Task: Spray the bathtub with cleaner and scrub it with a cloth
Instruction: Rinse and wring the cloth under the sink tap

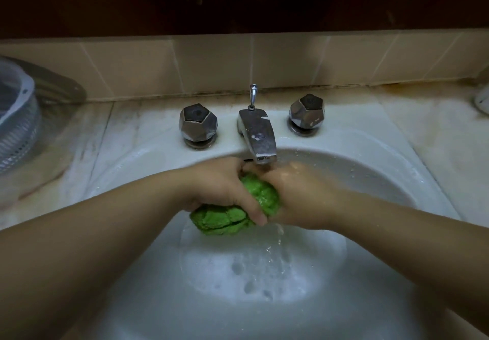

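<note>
Cloth, green terry (232, 212), is gripped by left hand (219, 186) and right hand (296, 196) at frame centre; wring evenly under chrome spout (258, 134).

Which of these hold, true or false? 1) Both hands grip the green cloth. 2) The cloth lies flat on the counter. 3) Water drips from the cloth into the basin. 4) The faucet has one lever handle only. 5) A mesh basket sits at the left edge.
1) True: the left hand and right hand hold the bunched green cloth.
2) False: it is held balled up under the faucet spout, above the sink basin.
3) True.
4) False: two faceted knobs, left knob and right knob, flank the spout.
5) True: mesh basket.
</note>
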Tool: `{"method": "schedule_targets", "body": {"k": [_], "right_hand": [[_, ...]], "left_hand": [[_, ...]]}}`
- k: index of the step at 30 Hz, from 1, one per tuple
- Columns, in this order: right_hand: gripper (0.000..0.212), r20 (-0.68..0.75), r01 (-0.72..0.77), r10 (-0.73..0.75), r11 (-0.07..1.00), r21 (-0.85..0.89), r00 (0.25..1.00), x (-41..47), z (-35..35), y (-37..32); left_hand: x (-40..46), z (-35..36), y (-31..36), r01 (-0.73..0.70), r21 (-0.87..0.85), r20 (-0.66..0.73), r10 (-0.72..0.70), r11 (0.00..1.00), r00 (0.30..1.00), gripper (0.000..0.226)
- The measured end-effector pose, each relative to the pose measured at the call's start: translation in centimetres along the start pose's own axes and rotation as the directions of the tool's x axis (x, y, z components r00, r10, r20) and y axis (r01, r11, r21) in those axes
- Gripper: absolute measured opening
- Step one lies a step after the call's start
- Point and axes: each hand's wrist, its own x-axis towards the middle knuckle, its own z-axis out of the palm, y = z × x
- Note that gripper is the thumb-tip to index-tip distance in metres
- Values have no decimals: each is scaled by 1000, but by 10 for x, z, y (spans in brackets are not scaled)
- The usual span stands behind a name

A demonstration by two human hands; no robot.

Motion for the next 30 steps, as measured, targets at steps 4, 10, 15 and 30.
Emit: {"method": "schedule_targets", "body": {"k": [4, 10, 15, 30], "right_hand": [[41, 39, -73, 78, 991, -112, 996, 1, -14, 1], [33, 122, -186, 168, 969, 162, 978, 2, -22, 11], [17, 336, -381, 239, 800, 464, 911, 5, -31, 5], [24, 303, -309, 140, 711, 632, 943, -4, -18, 17]], "left_hand": [[0, -3, 2, 181, 12, 160, -181, 983, 970, 56], [8, 8, 3, -1, 277, -121, 36, 961, 992, 26], [2, 5, -4, -95, 770, -239, 423, 631, 874, 23], [6, -5, -28, -290, 332, -117, 345, 897, 931, 68]]}}
